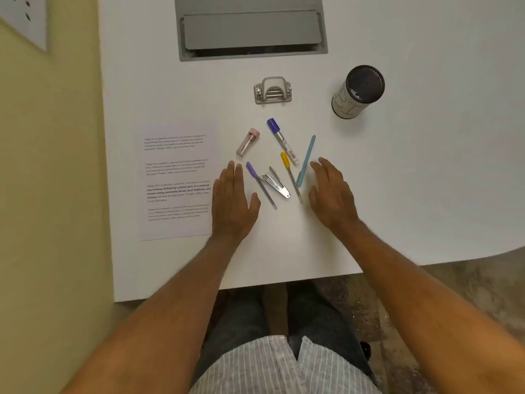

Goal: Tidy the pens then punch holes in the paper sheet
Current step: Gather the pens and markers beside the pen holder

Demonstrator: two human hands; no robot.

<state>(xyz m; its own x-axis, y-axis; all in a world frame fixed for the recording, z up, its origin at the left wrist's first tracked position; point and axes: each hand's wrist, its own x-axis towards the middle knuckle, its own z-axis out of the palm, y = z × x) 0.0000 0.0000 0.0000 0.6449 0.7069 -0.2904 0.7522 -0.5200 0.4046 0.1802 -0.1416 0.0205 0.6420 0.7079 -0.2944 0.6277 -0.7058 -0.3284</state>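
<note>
Several pens lie scattered mid-table: a purple-capped pen [260,184], a yellow-capped pen [290,175], a light blue pen [306,160] and a blue-capped marker [281,140]. A printed paper sheet [178,182] lies to their left. The grey hole punch [272,90] sits behind them, and a dark-rimmed pen cup [357,91] stands at the back right. My left hand [233,203] rests flat between sheet and pens, fingers apart, holding nothing. My right hand [331,190] hovers open just right of the blue pen.
A silver stapler [277,182] lies among the pens and a small pink tube [247,142] lies left of the marker. A grey cable hatch [251,27] is set in the white table [426,180] at the back. A yellow wall runs along the left.
</note>
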